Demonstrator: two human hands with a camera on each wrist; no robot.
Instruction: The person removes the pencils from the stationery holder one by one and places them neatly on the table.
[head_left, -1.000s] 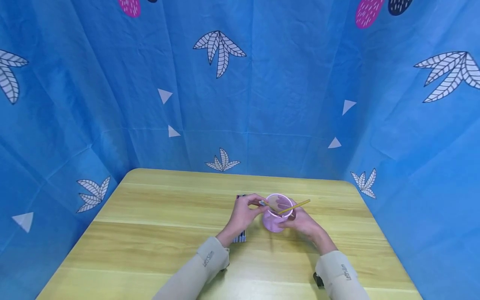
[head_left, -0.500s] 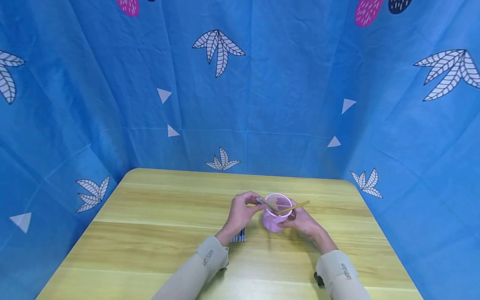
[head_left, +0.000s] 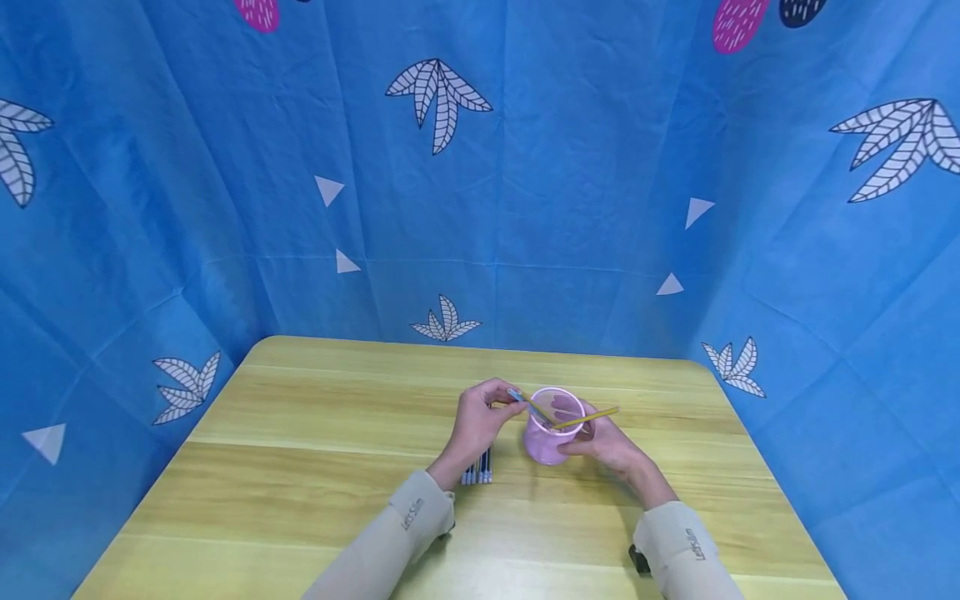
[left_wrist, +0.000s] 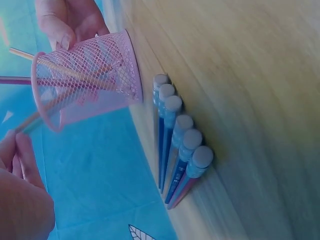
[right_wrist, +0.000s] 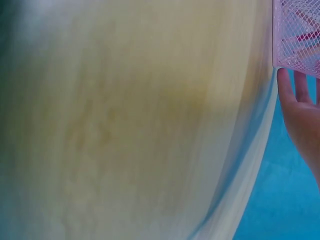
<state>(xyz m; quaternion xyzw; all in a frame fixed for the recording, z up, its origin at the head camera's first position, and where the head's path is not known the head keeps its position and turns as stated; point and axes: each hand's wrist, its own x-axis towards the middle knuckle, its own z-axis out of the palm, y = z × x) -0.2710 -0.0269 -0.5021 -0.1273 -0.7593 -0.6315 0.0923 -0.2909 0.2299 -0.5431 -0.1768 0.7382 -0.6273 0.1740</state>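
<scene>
A pink mesh pencil cup [head_left: 545,446] stands on the wooden table, several pencils leaning in it. My right hand [head_left: 609,448] grips its right side, fingers and thumb round the mesh; the right wrist view shows those fingers near the base of the cup [right_wrist: 300,40]. My left hand [head_left: 478,419] is at the cup's left rim. Between thumb and fingertips it pinches a pencil [left_wrist: 31,120], whose lower end is inside the cup. A yellow pencil [head_left: 596,416] sticks out over the right rim. Beside the left wrist, pencils [left_wrist: 182,135] with white erasers lie in a row.
The wooden table [head_left: 322,433] has rounded far corners. A blue curtain [head_left: 570,208] with leaf prints hangs behind it and along both sides. A dark strap-like piece [head_left: 639,559] shows at the right sleeve cuff.
My left hand has shifted slightly left, and the upper end of its pencil has moved up and left. More of the pencil row shows below the wrist. My right hand stays on the cup.
</scene>
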